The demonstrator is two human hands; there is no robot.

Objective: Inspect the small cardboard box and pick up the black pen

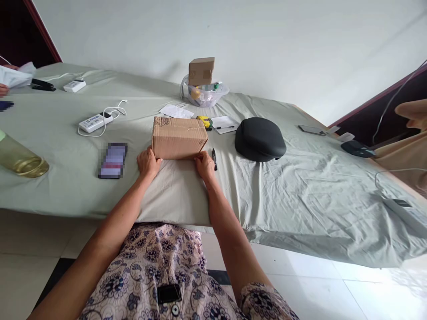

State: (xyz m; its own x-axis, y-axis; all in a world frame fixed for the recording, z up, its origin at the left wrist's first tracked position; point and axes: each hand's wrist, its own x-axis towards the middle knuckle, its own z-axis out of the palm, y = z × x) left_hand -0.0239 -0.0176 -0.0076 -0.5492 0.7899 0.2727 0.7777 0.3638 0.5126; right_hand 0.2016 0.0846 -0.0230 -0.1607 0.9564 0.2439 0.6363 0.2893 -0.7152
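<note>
A closed brown cardboard box (178,137) rests on the table's pale green cloth (300,178) in front of me. My left hand (148,162) is pressed against the box's near left corner with the fingers curled round it. My right hand (204,163) grips the near right corner in the same way. A black marker pen (214,158) lies on the cloth just right of my right hand.
A phone (113,160) lies left of the box. A white power strip (95,121), a yellow tape measure (204,122), paper with a pen (224,124), a black cap (259,139), and a clear bowl (207,94) holding a small box (201,70) surround it. A bottle (20,158) lies far left.
</note>
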